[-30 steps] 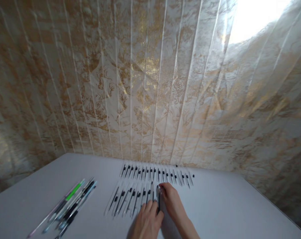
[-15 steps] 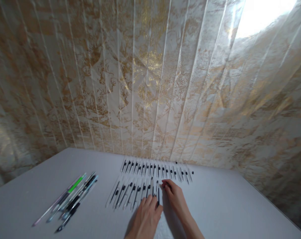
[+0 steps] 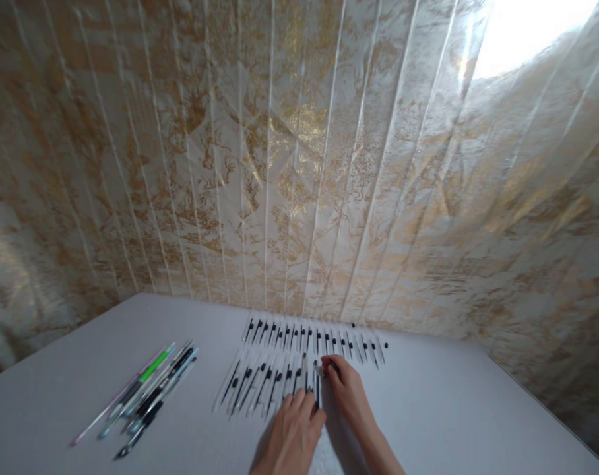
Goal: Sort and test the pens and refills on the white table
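My left hand (image 3: 297, 422) lies over the right end of the nearer row, its fingers bent down and closed with the thumb on a pen (image 3: 316, 394) with a dark core. The pen's lower end is hidden by the fingers. Just to the right, my right hand (image 3: 349, 389) is closed in a pinch, with a small black pen cap (image 3: 335, 368) partly showing between thumb and fingers. Beside my left hand, the nearer row holds several clear pen barrels, dark refills (image 3: 227, 389) and black caps (image 3: 268, 374) laid side by side at a slant.
Behind runs a second row of clear barrels, refills and black caps (image 3: 326, 337). Single black caps (image 3: 386, 345) lie near its right end. At left is a loose pile of assorted pens (image 3: 156, 389), one bright green. A shiny gold-patterned curtain (image 3: 289, 165) hangs behind the white table (image 3: 428, 409).
The view has shifted slightly, so the table items appear a little further right. Both hands keep nearly the same place and grip.
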Tool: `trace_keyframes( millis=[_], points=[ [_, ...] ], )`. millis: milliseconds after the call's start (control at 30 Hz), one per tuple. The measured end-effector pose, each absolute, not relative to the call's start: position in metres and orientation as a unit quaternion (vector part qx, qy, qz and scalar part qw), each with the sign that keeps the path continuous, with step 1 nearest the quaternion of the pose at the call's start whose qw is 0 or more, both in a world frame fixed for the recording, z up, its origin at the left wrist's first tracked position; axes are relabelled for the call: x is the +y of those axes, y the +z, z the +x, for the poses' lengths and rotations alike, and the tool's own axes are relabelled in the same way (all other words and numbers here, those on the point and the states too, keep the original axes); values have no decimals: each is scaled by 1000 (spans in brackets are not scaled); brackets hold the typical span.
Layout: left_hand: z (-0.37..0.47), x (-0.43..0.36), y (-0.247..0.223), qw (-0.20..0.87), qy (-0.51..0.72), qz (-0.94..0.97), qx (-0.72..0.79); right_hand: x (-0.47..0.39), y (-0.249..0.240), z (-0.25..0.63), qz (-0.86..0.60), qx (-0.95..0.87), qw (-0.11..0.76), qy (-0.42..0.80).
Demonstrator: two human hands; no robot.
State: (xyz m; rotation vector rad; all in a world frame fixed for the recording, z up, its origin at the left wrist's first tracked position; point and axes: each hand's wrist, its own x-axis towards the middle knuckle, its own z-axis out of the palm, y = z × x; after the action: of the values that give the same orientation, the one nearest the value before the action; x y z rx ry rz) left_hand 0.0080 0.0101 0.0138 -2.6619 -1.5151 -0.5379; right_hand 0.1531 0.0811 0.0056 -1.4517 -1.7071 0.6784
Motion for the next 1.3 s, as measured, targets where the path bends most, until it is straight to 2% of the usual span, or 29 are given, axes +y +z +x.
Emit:
trace_keyframes(
  millis=[333, 567, 800, 1033, 1300],
  points=[
    [9, 9, 15, 24, -167, -856, -489, 79, 12, 162, -597, -678, 331, 273],
    [9, 4, 20, -5, -145, -857, -495, 65, 31, 161, -634, -700, 261, 203],
    [9, 0, 23, -25, -135, -849, -511, 57, 35, 152, -664, -691, 199, 205],
    [7, -1, 23, -28, -137, -850, -508, 53, 41, 152, -660, -685, 177, 252],
    [9, -1, 25, -36, -142, -845, -514, 54, 34, 151, -633, -682, 193, 312]
  ],
)
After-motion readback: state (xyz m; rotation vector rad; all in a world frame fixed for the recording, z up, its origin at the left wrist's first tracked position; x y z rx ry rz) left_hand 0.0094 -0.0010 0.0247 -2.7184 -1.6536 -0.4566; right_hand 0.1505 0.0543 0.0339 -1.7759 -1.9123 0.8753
